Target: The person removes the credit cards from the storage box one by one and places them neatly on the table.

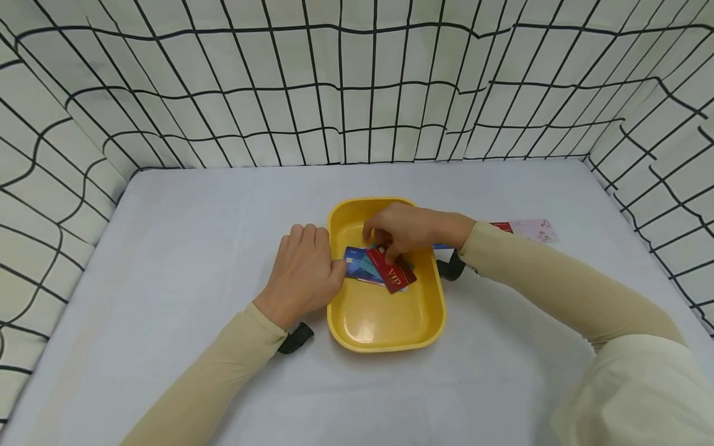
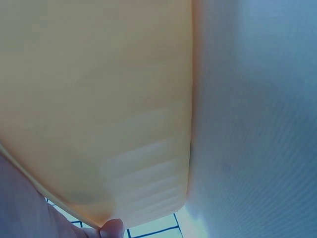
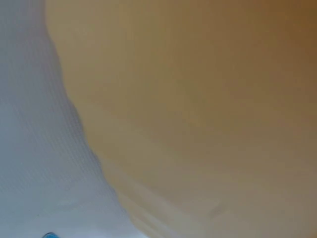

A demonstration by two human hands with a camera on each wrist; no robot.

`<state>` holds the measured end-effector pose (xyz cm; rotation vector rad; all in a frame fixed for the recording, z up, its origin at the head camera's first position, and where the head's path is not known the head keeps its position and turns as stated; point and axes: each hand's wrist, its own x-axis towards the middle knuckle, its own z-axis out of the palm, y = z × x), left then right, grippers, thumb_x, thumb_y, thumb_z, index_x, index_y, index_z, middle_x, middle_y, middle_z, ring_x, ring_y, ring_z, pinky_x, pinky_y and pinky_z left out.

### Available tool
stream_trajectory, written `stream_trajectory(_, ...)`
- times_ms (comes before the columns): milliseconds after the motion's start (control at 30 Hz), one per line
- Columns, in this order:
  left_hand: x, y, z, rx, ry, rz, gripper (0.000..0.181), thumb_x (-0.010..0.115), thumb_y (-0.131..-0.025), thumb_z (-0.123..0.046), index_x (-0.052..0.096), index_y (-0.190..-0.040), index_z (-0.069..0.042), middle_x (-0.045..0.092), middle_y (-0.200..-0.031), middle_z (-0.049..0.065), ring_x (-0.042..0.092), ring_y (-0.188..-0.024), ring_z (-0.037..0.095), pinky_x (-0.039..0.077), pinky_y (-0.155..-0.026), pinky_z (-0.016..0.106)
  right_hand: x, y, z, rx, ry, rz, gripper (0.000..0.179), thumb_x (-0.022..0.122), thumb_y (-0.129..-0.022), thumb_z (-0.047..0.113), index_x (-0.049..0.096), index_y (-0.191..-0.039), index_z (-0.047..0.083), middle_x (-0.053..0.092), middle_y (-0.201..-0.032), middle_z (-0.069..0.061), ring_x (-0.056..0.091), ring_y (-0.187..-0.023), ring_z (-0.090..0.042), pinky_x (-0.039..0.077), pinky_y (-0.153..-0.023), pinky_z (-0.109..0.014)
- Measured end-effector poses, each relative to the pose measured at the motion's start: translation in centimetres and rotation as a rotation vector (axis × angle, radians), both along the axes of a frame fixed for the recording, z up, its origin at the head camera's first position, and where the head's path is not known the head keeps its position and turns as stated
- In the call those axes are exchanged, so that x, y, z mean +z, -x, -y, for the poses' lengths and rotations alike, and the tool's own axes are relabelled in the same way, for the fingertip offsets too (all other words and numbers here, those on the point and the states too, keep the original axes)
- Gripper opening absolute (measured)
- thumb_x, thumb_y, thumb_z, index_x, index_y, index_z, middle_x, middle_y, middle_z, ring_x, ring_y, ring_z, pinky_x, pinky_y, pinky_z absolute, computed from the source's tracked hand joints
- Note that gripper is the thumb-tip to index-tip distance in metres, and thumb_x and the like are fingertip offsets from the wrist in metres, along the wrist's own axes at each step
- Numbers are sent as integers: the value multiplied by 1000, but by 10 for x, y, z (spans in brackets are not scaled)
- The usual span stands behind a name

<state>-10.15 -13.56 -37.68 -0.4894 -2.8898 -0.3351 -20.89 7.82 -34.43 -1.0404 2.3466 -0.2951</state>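
A shallow yellow plastic tray lies on the white tabletop. My left hand grips its left rim; in the left wrist view a fingertip shows at the tray's outer wall. Inside, several plastic cards overlap: a blue card with a chip, a teal card partly covered, and a red VIP card on top, lying aslant. My right hand reaches over the right rim with curled fingers and holds the red VIP card, thumb over its upper end. The right wrist view shows mostly the blurred tray wall.
Beyond the tray's right side, a red item, a pink flowered card and a blue edge lie partly behind the right arm. Black wire mesh surrounds the white table at the back and sides.
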Motion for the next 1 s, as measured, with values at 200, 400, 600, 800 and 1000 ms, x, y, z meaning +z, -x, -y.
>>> stream_trajectory(200,0,0,0,3,0,6,26,55,-91,-27,50,-89,-1,43,-81,11,38,-83,29,27,-72,36,-1,1,0,-17,3,15,45,83,-86,21,65,-127,13,70,-106,-3,65,-91,-17,59,-84,-27)
stream_trajectory(400,-1,-1,0,1,-2,-8,26,56,-91,-26,50,-87,-1,42,-80,11,38,-82,29,26,-71,35,-1,1,-1,-6,20,21,41,82,-87,20,66,-125,14,69,-104,-3,64,-91,-17,59,-84,-27)
stream_trajectory(600,0,0,0,2,-3,-7,27,55,-91,-27,49,-87,-1,42,-80,11,37,-81,29,26,-71,35,1,0,-2,16,43,22,27,77,-91,17,75,-118,13,75,-105,-1,67,-93,-16,60,-89,-29)
stream_trajectory(800,0,0,0,4,-4,0,27,55,-91,-27,50,-88,-1,43,-80,11,38,-82,29,26,-71,35,3,0,-4,50,49,9,23,73,-94,15,76,-117,13,75,-107,-1,67,-94,-15,59,-92,-30)
stream_trajectory(1000,0,0,0,1,-5,5,26,54,-91,-26,50,-88,-1,43,-81,11,38,-82,29,26,-71,35,5,1,-7,57,65,32,21,72,-95,15,76,-116,16,74,-107,0,66,-95,-14,59,-93,-29)
